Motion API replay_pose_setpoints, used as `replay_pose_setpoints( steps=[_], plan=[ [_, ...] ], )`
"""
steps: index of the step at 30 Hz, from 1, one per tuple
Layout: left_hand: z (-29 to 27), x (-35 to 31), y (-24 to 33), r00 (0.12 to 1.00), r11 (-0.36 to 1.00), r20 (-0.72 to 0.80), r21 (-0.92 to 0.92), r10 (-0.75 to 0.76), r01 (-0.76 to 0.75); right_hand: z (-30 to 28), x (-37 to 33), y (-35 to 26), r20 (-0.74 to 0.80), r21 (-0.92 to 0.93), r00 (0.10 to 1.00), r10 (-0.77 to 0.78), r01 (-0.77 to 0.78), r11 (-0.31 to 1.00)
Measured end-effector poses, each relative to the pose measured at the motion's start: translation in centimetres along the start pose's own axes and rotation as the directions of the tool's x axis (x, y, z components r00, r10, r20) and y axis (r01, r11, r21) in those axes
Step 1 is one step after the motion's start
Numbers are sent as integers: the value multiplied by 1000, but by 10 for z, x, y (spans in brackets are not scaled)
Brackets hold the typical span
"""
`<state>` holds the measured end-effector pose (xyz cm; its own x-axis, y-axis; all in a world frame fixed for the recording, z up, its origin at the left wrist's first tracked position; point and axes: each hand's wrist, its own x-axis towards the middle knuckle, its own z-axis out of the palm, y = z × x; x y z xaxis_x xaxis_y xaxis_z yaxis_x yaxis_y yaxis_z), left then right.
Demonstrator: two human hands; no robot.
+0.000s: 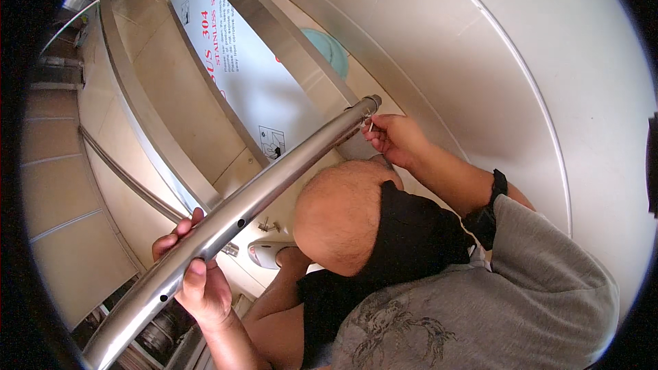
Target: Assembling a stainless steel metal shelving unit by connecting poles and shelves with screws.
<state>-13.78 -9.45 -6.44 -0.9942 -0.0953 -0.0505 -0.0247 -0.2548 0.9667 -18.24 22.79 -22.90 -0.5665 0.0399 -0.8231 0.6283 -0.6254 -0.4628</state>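
Note:
A long stainless steel tube (274, 181) slants across the view from the lower left to the upper middle. Two dark round holes show along its lower part. My left hand (202, 284) wraps round that lower part, thumb on the near side and fingers on the far side. At the upper end, my right hand (396, 138) is closed in a pinch on a small thin metal piece (371, 126), held against the tube's side near its end fitting (373, 101). What kind of piece it is, I cannot make out.
Beyond the tube lies a steel frame with a film-covered panel (264, 96) and long side bars (137, 116). A teal basin (327, 51) stands behind it. My bent knee (339, 216) is beneath the tube, near a slipper (264, 253) and small metal fittings (269, 225). A pale curved surface (534, 62) borders the right.

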Motion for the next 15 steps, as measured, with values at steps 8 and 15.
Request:
replay_pose_setpoints(
  steps=[8,15],
  plan=[
    [-2,3,1,998,999,45,2,32,-32,1,16,7,23,192,1000,-2,-2,981],
    [8,9,-2,1000,995,22,-103,11,-9,-29,23,11,297,-648,863,-409,496,578]
  ],
)
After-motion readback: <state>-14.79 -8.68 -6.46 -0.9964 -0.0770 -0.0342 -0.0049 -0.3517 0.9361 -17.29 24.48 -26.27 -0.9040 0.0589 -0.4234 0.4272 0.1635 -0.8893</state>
